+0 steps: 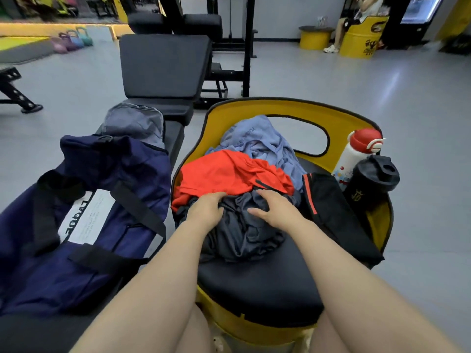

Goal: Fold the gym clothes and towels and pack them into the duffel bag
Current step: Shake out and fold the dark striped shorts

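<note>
A heap of gym clothes lies on a yellow barrel seat (257,284) with a black cushion. On top at the front is a crumpled dark grey garment (242,233). Behind it lie an orange-red shirt (229,171) and a lavender towel (262,141). Black shorts with an orange stripe (331,207) lie to the right. My left hand (206,212) and my right hand (275,207) both rest on the dark grey garment, fingers bent into the cloth. A navy duffel bag (84,212) lies on the bench to the left, its far end open.
A white bottle with a red cap (356,151) and a black shaker (372,177) stand at the seat's right edge. A black padded bench (163,67) stands behind the bag. Further back are kettlebells (71,40), a rack, and a seated person on a yellow barrel (359,44).
</note>
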`<state>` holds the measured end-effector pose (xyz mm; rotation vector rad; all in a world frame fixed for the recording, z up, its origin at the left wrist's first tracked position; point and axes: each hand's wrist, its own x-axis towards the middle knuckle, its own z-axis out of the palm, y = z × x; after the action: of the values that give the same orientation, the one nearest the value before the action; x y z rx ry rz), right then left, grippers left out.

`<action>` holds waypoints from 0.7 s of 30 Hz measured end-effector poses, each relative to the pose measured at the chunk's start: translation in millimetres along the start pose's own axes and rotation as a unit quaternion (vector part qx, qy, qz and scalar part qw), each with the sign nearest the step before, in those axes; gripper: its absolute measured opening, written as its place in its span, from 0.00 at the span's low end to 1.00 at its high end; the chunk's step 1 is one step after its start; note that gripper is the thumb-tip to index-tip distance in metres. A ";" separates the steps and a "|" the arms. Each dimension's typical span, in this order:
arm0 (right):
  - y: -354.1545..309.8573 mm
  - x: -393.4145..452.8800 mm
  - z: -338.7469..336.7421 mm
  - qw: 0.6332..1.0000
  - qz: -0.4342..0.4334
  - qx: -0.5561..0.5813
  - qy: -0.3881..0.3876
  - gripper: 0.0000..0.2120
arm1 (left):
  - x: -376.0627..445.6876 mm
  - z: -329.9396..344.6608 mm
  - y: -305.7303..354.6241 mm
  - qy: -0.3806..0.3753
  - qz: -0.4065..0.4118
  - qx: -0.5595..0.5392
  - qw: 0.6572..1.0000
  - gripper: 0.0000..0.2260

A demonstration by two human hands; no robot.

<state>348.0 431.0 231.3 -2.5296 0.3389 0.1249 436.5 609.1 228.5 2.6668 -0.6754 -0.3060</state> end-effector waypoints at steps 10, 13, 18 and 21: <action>-8.1 25.8 8.3 0.989 -0.002 -0.140 -0.050 0.34 | 16.0 -4.4 -27.4 0.072 -0.076 -0.001 0.995 0.26; -11.4 33.1 8.8 0.991 0.001 -0.130 0.003 0.30 | 17.2 -9.4 -21.9 0.109 -0.077 -0.037 0.990 0.14; -22.9 40.5 10.9 0.989 -0.054 -0.034 0.134 0.34 | 15.3 -20.3 2.5 0.150 -0.036 -0.092 0.984 0.10; -32.9 44.5 13.3 0.985 -0.090 0.064 0.131 0.35 | 8.8 -21.1 30.5 0.154 0.033 -0.186 0.970 0.12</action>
<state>399.5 455.3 230.6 -2.4365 0.2098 -0.2938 437.7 586.1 258.9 2.2602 -0.5450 0.0045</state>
